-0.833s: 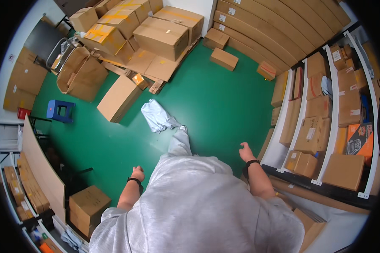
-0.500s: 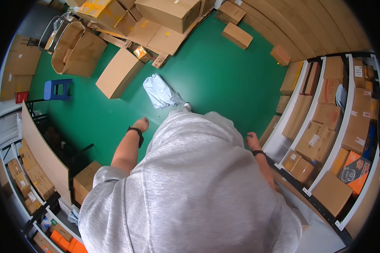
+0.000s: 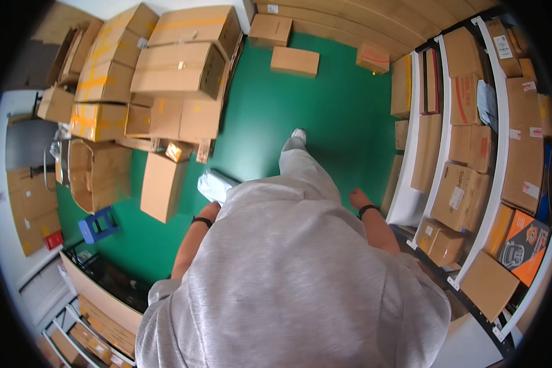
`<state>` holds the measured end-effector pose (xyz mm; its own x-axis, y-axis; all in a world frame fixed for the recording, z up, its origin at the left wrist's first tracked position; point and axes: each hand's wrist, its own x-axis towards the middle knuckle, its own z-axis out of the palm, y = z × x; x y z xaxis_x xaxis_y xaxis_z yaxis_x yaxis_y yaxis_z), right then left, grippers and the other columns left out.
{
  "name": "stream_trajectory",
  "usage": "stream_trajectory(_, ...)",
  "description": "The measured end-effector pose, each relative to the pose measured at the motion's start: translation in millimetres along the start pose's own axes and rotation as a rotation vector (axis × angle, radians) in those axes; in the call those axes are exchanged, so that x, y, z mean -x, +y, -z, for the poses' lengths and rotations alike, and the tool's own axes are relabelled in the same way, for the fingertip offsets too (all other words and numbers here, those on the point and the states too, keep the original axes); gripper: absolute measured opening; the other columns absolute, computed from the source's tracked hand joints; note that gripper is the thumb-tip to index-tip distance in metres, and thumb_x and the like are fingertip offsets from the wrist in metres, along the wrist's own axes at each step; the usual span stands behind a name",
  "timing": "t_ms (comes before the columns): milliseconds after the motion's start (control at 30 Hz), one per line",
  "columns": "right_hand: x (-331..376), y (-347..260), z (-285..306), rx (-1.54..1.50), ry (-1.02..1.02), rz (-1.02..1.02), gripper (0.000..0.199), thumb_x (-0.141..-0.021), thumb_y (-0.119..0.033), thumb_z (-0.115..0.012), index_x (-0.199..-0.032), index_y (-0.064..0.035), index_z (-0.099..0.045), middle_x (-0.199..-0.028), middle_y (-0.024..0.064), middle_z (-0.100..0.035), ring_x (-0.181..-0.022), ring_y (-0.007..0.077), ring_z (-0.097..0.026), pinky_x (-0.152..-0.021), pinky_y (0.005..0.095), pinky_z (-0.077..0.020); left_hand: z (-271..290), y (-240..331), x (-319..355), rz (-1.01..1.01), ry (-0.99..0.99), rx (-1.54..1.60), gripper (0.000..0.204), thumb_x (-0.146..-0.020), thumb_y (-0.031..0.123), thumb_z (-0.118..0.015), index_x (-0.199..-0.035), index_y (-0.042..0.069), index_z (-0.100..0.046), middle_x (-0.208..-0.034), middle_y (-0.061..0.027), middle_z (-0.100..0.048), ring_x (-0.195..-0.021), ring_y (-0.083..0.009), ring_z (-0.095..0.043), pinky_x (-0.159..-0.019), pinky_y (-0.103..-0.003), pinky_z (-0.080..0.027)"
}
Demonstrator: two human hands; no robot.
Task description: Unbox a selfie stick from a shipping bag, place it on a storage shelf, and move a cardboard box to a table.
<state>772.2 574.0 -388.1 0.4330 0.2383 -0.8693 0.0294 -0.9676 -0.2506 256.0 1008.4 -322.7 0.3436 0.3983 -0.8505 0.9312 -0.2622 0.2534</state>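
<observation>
My left hand [image 3: 210, 211] hangs at my left side, a dark band on its wrist. It is partly covered by my grey shirt [image 3: 300, 264], and its fingers cannot be made out. Just beyond it a pale blue plastic bag [image 3: 216, 185] lies on the green floor. On the other side my right hand [image 3: 360, 199], also with a dark wristband, hangs with loosely curled fingers and nothing visible in them. The lower shelves of the right-hand rack are nearest to it. One foot in a light shoe [image 3: 299, 135] is out in front.
Along the right runs a shelving rack [image 3: 432, 159] full of cardboard boxes. Stacked cartons [image 3: 178, 67] stand on a wooden pallet at the far left. A long carton [image 3: 163, 187], a blue stool [image 3: 100, 226] and a large open carton [image 3: 107, 175] are on the left. Small boxes [image 3: 294, 61] lie ahead.
I have stepped forward and my view has turned right. The bag now lies closer to my left hand, partly behind my body. Both arms have swung slightly.
</observation>
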Motion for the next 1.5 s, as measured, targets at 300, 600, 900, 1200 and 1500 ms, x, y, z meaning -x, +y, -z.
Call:
stream_trajectory(300,-96,-239,204,-0.194,0.333,0.439,0.03,-0.095,-0.025,-0.057,-0.118,-0.007,-0.065,-0.113,0.0199,-0.071,-0.108,0.0375,-0.067,-0.093,0.0438,-0.0526,163,154,-79,0.042,0.078,-0.165,0.044,-0.097,0.036,-0.051,-0.112,-0.001,-0.069,-0.113,-0.0292,-0.07,-0.113,-0.0435,-0.066,-0.098,-0.05,-0.051)
stream_trajectory(600,-139,-352,258,-0.161,0.181,0.326,0.037,-0.096,-0.026,-0.058,-0.129,-0.0088,-0.059,-0.119,0.0221,-0.069,-0.113,0.0385,-0.066,-0.096,0.044,-0.0515,235,211,-212,-0.035,0.039,0.098,0.034,-0.094,0.026,-0.05,-0.105,-0.001,-0.067,-0.094,-0.0177,-0.072,-0.091,-0.0288,-0.07,-0.084,-0.04,-0.053)
stream_trajectory(900,-180,-316,316,-0.023,0.132,0.135,0.041,-0.096,-0.028,-0.055,-0.129,-0.0051,-0.059,-0.127,0.0242,-0.065,-0.12,0.04,-0.061,-0.102,0.0453,-0.0483,300,250,-297,0.082,-0.164,-0.019,0.034,-0.095,0.027,-0.047,-0.103,-0.001,-0.066,-0.088,-0.0173,-0.072,-0.083,-0.0284,-0.072,-0.077,-0.043,-0.055)
stream_trajectory(1200,-293,-384,377,0.051,0.094,0.007,0.038,-0.096,-0.021,-0.057,-0.131,-0.0054,-0.057,-0.12,0.0227,-0.066,-0.113,0.0367,-0.064,-0.096,0.044,-0.0515,423,340,-434,0.072,-0.05,0.182,0.036,-0.099,0.029,-0.047,-0.112,0.002,-0.066,-0.097,-0.0173,-0.072,-0.097,-0.031,-0.07,-0.089,-0.041,-0.053)
stream_trajectory(1500,-541,-457,333,-0.142,0.077,0.106,0.04,-0.096,-0.025,-0.063,-0.129,-0.0041,-0.057,-0.111,0.0224,-0.068,-0.104,0.0361,-0.067,-0.092,0.0431,-0.0526,412,398,-658,0.005,0.026,0.067,0.043,-0.1,0.032,-0.056,-0.135,0.006,-0.058,-0.118,-0.0258,-0.068,-0.114,-0.0388,-0.066,-0.098,-0.043,-0.051)
